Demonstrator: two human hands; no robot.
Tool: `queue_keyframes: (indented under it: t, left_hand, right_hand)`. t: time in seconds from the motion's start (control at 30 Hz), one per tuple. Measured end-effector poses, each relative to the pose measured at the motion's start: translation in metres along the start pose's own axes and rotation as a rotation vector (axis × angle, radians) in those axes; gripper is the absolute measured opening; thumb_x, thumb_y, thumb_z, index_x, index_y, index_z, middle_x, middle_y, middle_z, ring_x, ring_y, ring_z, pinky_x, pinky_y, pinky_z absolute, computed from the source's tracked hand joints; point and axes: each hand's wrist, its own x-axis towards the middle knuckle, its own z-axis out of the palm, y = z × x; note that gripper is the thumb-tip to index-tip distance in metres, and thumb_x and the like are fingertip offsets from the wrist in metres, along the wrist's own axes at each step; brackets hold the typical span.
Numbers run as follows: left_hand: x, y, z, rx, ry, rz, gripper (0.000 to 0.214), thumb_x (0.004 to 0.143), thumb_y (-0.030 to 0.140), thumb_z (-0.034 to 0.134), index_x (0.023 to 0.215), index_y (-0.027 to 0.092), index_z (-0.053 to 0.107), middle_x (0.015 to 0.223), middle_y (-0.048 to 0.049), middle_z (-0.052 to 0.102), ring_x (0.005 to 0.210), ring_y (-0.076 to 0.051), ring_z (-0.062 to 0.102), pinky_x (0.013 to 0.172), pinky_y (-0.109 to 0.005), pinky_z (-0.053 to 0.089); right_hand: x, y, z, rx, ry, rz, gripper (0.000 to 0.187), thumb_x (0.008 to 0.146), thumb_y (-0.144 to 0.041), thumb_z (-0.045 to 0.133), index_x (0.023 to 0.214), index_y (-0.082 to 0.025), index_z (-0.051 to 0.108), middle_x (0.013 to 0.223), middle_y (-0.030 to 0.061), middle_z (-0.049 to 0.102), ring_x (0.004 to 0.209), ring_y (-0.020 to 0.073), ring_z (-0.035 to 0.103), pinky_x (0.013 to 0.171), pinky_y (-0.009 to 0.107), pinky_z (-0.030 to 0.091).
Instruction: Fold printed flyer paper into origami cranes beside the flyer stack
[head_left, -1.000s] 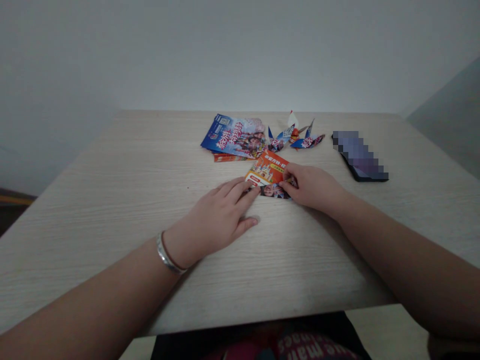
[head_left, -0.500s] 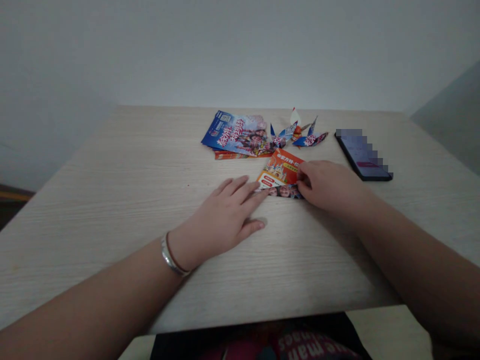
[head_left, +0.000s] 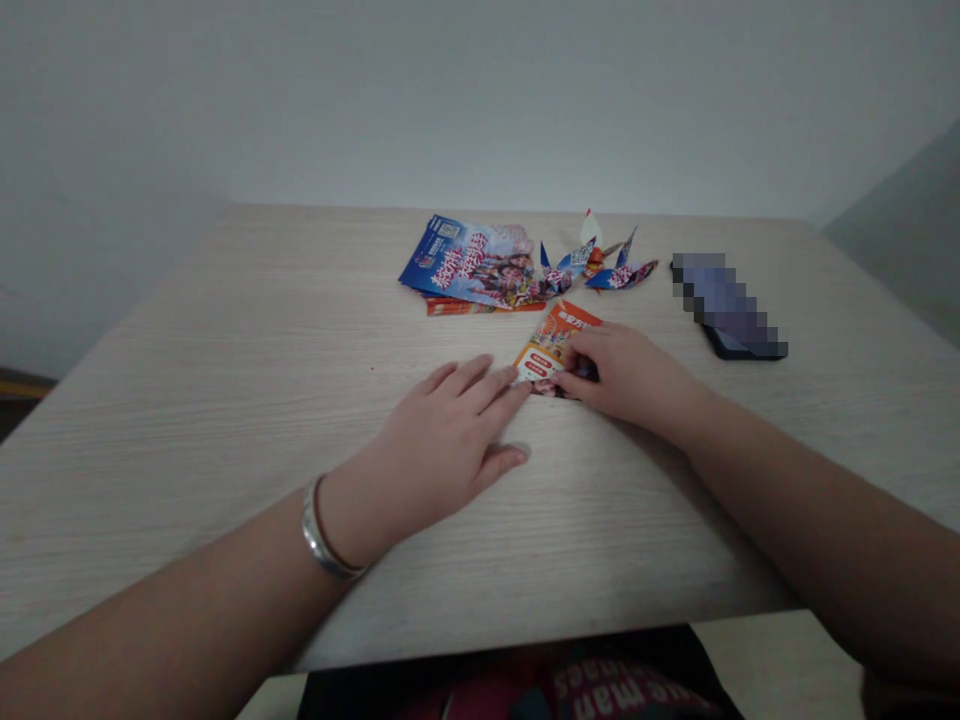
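An orange printed flyer (head_left: 544, 345) lies on the table in front of me, with a narrow strip of its picture side folded up along the near edge. My left hand (head_left: 457, 430) rests flat with fingers spread, its fingertips touching the flyer's left corner. A silver bangle (head_left: 322, 535) circles that wrist. My right hand (head_left: 622, 375) is curled over the flyer's right part, thumb and forefinger pressed on the folded strip. It covers much of the flyer's right side.
A stack of blue flyers (head_left: 472, 262) lies behind the orange flyer. Several folded paper cranes (head_left: 626, 272) stand right of the stack. A smartphone (head_left: 727, 305), partly pixelated, lies further right. The pale wooden table (head_left: 247, 330) meets a wall at the back.
My right hand has slid left along the folded strip, covering more of the flyer. My left hand has stayed nearly in place. The view has shifted slightly.
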Motion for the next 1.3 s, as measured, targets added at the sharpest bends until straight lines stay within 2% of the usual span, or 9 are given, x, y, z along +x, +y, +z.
queue_keyframes:
  t: [0.17, 0.4, 0.63, 0.8, 1.0, 1.3]
  left_hand:
    - [-0.001, 0.001, -0.001, 0.005, -0.021, -0.012, 0.060, 0.100, 0.054, 0.042, 0.145, 0.014, 0.048, 0.150, -0.0164, 0.050, 0.139, -0.038, 0.044, 0.114, -0.057, 0.039]
    - [-0.001, 0.002, 0.000, 0.039, 0.004, -0.023, 0.063, 0.097, 0.053, 0.051, 0.144, 0.012, 0.048, 0.147, -0.0180, 0.053, 0.136, -0.039, 0.048, 0.111, -0.055, 0.044]
    - [-0.001, 0.001, -0.001, 0.050, 0.033, -0.011, 0.062, 0.096, 0.054, 0.051, 0.141, 0.011, 0.051, 0.142, -0.0183, 0.057, 0.133, -0.039, 0.050, 0.108, -0.055, 0.047]
    - [0.001, 0.001, -0.004, 0.032, 0.006, -0.015, 0.057, 0.097, 0.052, 0.051, 0.139, 0.013, 0.052, 0.141, -0.0172, 0.057, 0.132, -0.037, 0.051, 0.108, -0.053, 0.047]
    - [0.001, 0.002, -0.004, 0.047, 0.004, -0.020, 0.061, 0.097, 0.052, 0.052, 0.142, 0.011, 0.051, 0.142, -0.0179, 0.056, 0.133, -0.037, 0.050, 0.110, -0.052, 0.046]
    - [-0.001, 0.010, -0.023, 0.094, -0.079, -0.176, 0.044, 0.098, 0.040, 0.049, 0.131, 0.012, 0.062, 0.137, -0.0134, 0.063, 0.123, -0.033, 0.060, 0.102, -0.050, 0.051]
  right_hand:
    - [0.000, -0.003, 0.000, 0.010, -0.024, 0.021, 0.017, 0.088, -0.036, 0.062, 0.080, -0.020, 0.062, 0.085, 0.0050, 0.070, 0.077, 0.0194, 0.059, 0.068, 0.031, 0.037]
    - [0.000, -0.005, -0.001, -0.003, -0.020, 0.035, 0.016, 0.089, -0.034, 0.062, 0.080, -0.020, 0.062, 0.085, 0.0047, 0.070, 0.076, 0.0192, 0.059, 0.069, 0.031, 0.039]
    - [0.002, -0.006, -0.003, -0.012, -0.052, 0.064, 0.018, 0.091, -0.031, 0.059, 0.076, -0.020, 0.062, 0.083, 0.0044, 0.070, 0.076, 0.0199, 0.059, 0.068, 0.032, 0.038]
    - [0.003, -0.007, -0.003, -0.037, -0.074, 0.088, 0.021, 0.093, -0.034, 0.058, 0.077, -0.020, 0.063, 0.085, 0.0057, 0.071, 0.079, 0.0209, 0.059, 0.069, 0.033, 0.038]
    - [0.003, -0.008, -0.004, -0.032, -0.079, 0.085, 0.021, 0.094, -0.032, 0.057, 0.078, -0.020, 0.063, 0.087, 0.0062, 0.071, 0.081, 0.0204, 0.060, 0.071, 0.032, 0.038]
    - [0.002, -0.007, -0.003, -0.051, -0.071, 0.064, 0.019, 0.092, -0.031, 0.058, 0.079, -0.019, 0.064, 0.086, 0.0065, 0.071, 0.079, 0.0216, 0.060, 0.068, 0.032, 0.038]
